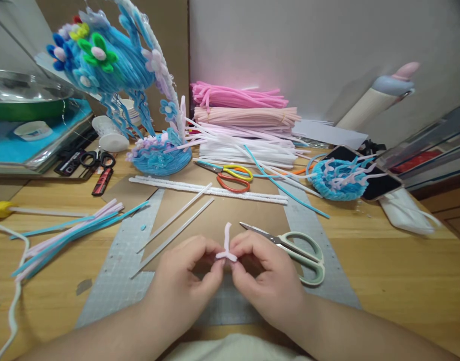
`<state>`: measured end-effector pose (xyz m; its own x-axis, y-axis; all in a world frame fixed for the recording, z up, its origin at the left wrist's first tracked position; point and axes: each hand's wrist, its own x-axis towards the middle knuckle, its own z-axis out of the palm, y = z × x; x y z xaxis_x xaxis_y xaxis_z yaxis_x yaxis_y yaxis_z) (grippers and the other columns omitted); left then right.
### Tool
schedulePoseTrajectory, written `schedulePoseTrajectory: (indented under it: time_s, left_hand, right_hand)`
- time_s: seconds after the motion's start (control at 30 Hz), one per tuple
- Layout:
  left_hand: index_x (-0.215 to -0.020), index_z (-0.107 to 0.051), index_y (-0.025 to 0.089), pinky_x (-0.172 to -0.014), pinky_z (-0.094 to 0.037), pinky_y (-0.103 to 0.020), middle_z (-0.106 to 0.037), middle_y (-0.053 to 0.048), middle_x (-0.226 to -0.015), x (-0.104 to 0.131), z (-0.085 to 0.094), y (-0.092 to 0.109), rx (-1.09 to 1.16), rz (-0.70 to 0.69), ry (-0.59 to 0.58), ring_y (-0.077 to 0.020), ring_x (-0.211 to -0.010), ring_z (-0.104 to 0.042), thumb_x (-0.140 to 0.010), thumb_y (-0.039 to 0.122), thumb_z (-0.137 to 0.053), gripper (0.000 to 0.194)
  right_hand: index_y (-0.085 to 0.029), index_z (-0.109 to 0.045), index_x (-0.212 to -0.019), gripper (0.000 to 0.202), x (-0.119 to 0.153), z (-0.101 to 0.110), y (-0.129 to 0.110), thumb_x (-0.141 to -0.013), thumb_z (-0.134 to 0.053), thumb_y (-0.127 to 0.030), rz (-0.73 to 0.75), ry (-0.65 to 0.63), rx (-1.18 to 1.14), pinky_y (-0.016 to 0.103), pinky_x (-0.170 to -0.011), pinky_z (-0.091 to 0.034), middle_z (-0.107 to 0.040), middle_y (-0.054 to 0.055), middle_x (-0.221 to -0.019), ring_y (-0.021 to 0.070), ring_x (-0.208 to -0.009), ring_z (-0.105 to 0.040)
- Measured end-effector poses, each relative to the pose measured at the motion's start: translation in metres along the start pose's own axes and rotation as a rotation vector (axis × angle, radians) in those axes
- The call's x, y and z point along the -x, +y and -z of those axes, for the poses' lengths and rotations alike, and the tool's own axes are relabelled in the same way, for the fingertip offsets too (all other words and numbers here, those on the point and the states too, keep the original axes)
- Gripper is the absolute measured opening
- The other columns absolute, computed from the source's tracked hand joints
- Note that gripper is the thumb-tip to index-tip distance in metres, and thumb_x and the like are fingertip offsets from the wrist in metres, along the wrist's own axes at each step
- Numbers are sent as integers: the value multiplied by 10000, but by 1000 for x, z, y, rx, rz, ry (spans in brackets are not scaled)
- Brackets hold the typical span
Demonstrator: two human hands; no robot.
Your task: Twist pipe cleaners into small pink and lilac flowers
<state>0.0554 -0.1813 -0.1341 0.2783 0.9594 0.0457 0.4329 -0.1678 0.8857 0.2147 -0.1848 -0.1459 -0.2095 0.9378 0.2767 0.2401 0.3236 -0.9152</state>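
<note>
Above the wood-grained table [399, 271], left hand [183, 273] and right hand [269, 276] pinch a fuzzy, seemingly Y-shaped pink stem [227, 243]

Bare hands [271, 273], cream garment [233, 349]

A craft workspace is indicated: a cutting mat [105, 291] is laid on a wooden table [395, 271] beneath the hands [179, 273], scissors [278, 240] are placed beside the right one, bundles of pipe cleaners [248, 117] are stacked beyond them by a wall [290, 50], and a flowered blue ornament [125, 62] is set to their far left.
</note>
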Motion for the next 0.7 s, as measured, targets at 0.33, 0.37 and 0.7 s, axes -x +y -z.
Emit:
schedulePoseTrajectory:
  time_s: [0.33,0.37,0.7]
  left_hand:
    - [-749,-610,192,-701,-490,-251,-656,-14,-780,-5,3,7,418,71,1,-153,-760,-625,-740,90,-610,102]
    - [-728,-607,185,-680,-489,-244,-657,-11,-753,-7,4,9,519,120,-29,-142,-724,-623,-734,107,-632,82]
    - [-713,-557,154,-546,-463,-210,-628,10,-617,-11,9,10,1063,520,-326,-76,-520,-536,-651,239,-762,230]
  right_hand:
    - [-224,-567,-897,124,0,9,-6,-868,-475,-146,-33,-63,-260,266,-656,-472,-569,26,-856,144,-769,-566]
    - [-229,-569,-921,133,-2,11,-7,-885,-457,-168,-26,-44,-263,272,-665,-470,-559,30,-870,147,-780,-561]
    - [-218,-576,-842,113,-16,26,-9,-886,-479,-178,145,-290,97,341,-761,-392,-605,16,-773,158,-746,-550]
